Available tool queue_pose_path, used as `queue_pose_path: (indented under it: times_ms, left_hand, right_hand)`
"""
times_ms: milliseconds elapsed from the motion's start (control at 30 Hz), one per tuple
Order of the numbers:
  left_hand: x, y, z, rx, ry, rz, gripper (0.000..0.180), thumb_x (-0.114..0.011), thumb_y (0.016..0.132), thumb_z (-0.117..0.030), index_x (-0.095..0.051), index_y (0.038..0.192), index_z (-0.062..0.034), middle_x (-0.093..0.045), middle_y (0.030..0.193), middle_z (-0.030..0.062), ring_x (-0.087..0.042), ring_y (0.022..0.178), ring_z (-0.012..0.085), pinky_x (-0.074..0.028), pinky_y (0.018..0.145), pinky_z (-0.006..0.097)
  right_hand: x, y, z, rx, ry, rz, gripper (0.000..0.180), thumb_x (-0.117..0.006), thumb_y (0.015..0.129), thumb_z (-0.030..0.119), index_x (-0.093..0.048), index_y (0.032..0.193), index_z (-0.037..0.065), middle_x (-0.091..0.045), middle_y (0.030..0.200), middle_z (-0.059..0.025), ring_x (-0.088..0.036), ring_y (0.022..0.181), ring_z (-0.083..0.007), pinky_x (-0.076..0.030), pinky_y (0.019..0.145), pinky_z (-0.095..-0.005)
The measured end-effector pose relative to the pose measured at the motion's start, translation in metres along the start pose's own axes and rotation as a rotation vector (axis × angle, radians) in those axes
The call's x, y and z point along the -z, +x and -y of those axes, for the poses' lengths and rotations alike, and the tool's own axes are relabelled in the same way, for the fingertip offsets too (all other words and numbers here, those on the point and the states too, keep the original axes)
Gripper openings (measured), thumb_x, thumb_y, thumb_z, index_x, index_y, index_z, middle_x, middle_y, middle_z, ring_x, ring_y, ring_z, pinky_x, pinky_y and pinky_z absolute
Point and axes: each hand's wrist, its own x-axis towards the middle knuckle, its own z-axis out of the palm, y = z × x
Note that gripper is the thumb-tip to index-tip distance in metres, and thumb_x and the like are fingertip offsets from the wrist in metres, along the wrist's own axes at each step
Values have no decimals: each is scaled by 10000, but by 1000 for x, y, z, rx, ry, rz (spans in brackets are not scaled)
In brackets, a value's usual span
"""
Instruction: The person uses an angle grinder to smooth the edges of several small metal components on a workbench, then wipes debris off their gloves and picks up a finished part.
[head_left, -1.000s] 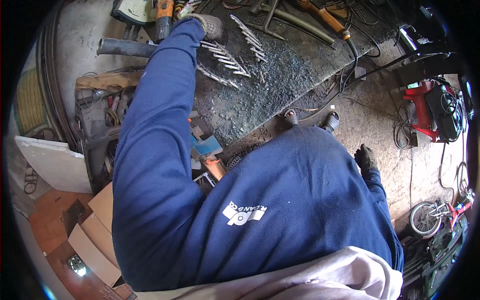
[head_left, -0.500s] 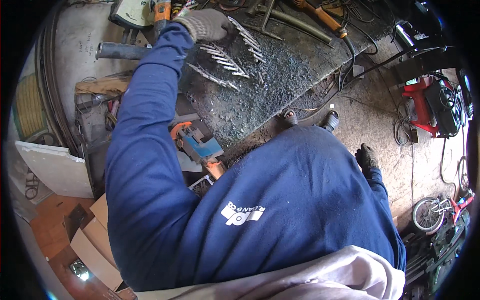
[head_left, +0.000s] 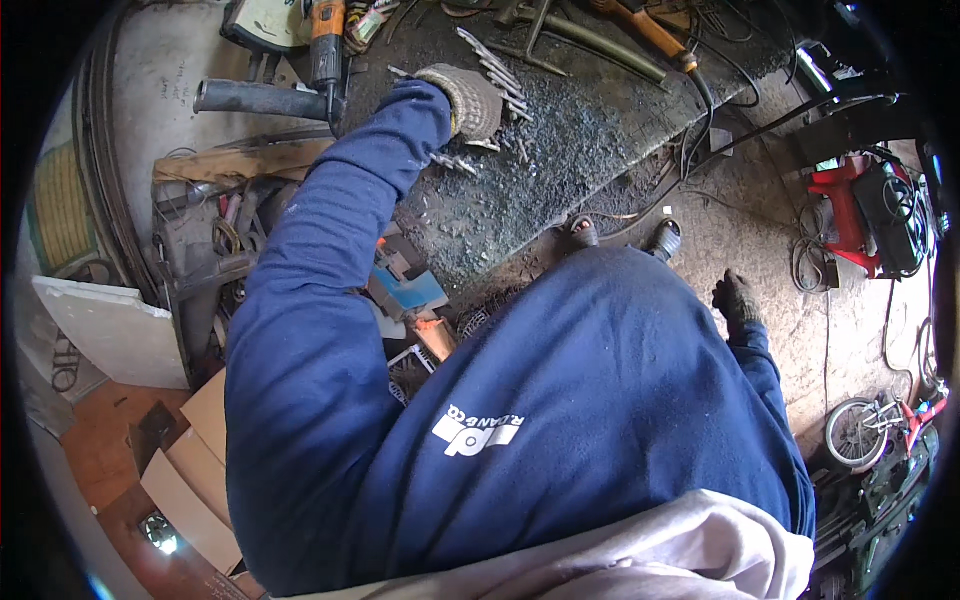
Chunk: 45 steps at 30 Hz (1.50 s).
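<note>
Your grip I cannot tell in either hand: left hand [head_left: 475, 103] over sticks [head_left: 497, 72] already lined up, right hand [head_left: 738, 300] hanging apart, what's left unclear.

Red stool [head_left: 845, 232], black boxy machine [head_left: 880, 215], red-framed bicycle [head_left: 917, 411] at right; pale panel [head_left: 110, 330], cardboard sheets [head_left: 192, 505] at left

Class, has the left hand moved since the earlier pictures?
Yes: the left hand moved down and rightward in the view, judged against the rightmost row of metal rods.
</note>
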Motion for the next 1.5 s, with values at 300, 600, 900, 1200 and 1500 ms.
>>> queue_pose_path:
  times_ms: [300, 600, 900, 1200, 1500]
  left_hand:
    - [10, -18, -19, -67, 87, 59, 380, -529, 923, -289, -715, 1200, -107, -728, 1144, 182, -690, 1094, 370, -509, 964, 525]
    - [9, -32, -8, -134, -23, -6, 440, -491, 954, -341, -642, 1310, -131, -714, 1154, 175, -668, 1119, 370, -411, 1041, 594]
    - [22, -19, -17, 87, 23, 129, 505, -444, 976, -410, -651, 1314, -97, -673, 1284, 184, -623, 1212, 396, -382, 1083, 626]
    - [12, -37, -38, -1, -11, 49, 441, -473, 971, -363, -637, 1338, -184, -693, 1255, 155, -642, 1202, 341, -343, 1120, 601]
    - [6, -21, -25, 132, 12, -37, 369, -540, 923, -328, -763, 1101, -94, -759, 1073, 137, -703, 1091, 355, -452, 1005, 547]
  right_hand:
    - [-11, -28, -8, -15, -7, -14, 257, -586, 1017, 342, -541, 912, 112, -476, 645, -20, -506, 534, -206, -389, 461, -384]
    - [9, -44, -26, -88, -48, -150, 278, -588, 1005, 354, -565, 954, 82, -528, 676, -51, -551, 555, -235, -428, 465, -410]
    - [2, -7, -5, -23, -32, -55, 279, -620, 1002, 361, -548, 937, 99, -516, 676, -37, -536, 540, -222, -406, 434, -394]
    - [-4, -2, 10, 15, 0, -58, 289, -628, 1000, 362, -535, 892, 110, -500, 648, -28, -512, 507, -204, -386, 416, -384]
    - [-4, -42, -15, -89, -115, -127, 238, -571, 1019, 321, -555, 947, 96, -522, 661, -31, -533, 530, -209, -414, 441, -390]
